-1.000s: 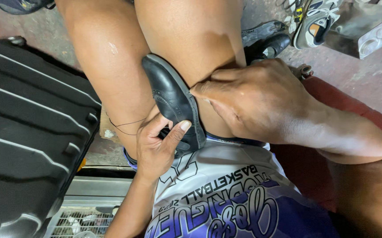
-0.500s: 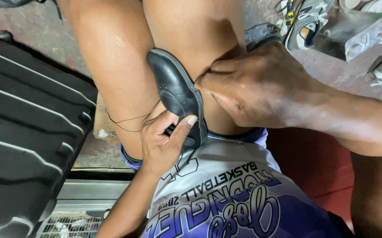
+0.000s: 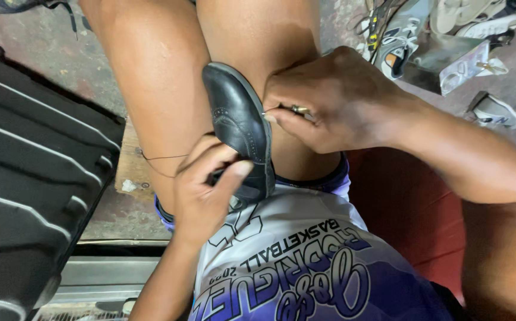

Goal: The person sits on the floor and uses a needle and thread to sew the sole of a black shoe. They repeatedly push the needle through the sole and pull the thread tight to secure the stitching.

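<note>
The left hand [image 3: 201, 190] grips the heel end of a black leather shoe [image 3: 240, 128], thumb laid across its upper and fingers curled beneath, so the shoe stays wedged between the person's bare knees with its toe pointing away. Held that way, the sole edge faces the right hand [image 3: 329, 101], which is bunched in a tight pinch just to the right of the shoe; a small brass-coloured metal tool [image 3: 299, 110] shows between its fingers, its tip meeting the seam where upper joins sole. A thin dark thread [image 3: 162, 159] loops over the thigh above the left hand, seemingly running toward the shoe, which suggests hand stitching, with the knees serving as a clamp. Below both hands lies the lap, covered by white and purple sports shorts [image 3: 293, 267]. Left of the left hand sits a ribbed black hard-shell suitcase [image 3: 32, 178] on a worn, stained concrete floor [image 3: 109, 211]. Beyond the right hand, up and to the right, loose sneakers [image 3: 409, 35] and other footwear lie scattered on the floor, like a cobbler's work spot.
</note>
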